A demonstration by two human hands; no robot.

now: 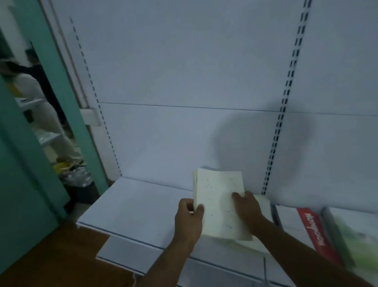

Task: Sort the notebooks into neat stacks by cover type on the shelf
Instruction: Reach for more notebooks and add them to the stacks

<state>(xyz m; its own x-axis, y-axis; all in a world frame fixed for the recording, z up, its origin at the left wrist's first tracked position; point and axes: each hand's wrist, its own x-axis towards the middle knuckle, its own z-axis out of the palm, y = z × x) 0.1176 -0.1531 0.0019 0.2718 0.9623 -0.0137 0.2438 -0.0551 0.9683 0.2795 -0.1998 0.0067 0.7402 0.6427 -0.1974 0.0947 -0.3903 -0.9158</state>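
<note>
At far left a teal door frame (pixel 4 136) opens onto another room, where blurred people (pixel 34 88) stand beside what may be a bin (pixel 79 185) on the floor; the view there is too soft to be sure. Brown flooring (pixel 46 270) runs up to the white shelf (pixel 129 205), whose left half lies bare up to its front edge. The left hand (pixel 189 221) grips the left edge of a cream stack of notebooks (pixel 220 200), fingers curled round it with the thumb on the cover. The stack is tilted up above the shelf, its cover speckled with small blue marks too faint to read. The right hand (pixel 246 207) holds the right edge, fingers curled over the cover. A pale notebook (pixel 263 203) lies just beneath. Behind, a slotted upright (pixel 288 93) climbs the back panel (pixel 176 64). Further right lie a red-banded notebook (pixel 314 230), its white lettering upside down and blurred, and a green-covered stack (pixel 363 242) beside it.
</note>
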